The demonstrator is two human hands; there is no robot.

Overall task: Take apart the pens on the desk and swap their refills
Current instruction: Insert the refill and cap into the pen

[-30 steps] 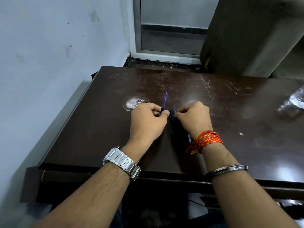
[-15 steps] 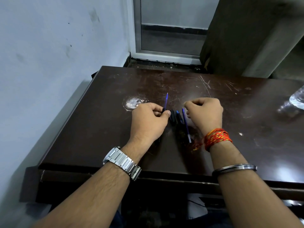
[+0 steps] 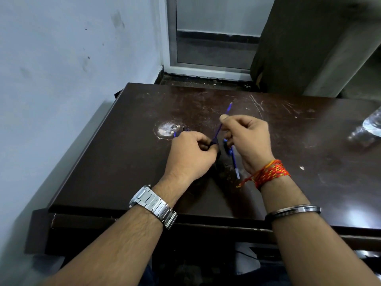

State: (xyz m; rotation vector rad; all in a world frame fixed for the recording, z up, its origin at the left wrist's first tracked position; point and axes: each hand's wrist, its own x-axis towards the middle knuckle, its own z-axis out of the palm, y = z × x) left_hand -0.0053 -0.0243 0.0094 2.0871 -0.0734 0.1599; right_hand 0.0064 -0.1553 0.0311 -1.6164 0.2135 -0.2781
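Refill (image 3: 220,127) pinched by right hand (image 3: 246,139), end in barrel (image 3: 213,143).

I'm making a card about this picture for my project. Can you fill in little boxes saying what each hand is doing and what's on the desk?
left hand: closed around a dark pen body, which is mostly hidden
right hand: pinching a thin blue refill that sticks out of that pen body
on the desk: another blue refill and dark pen parts lying between the hands
desk marks: round pale patch, scratches
wrists: metal watch on left; red thread and metal bangle on right
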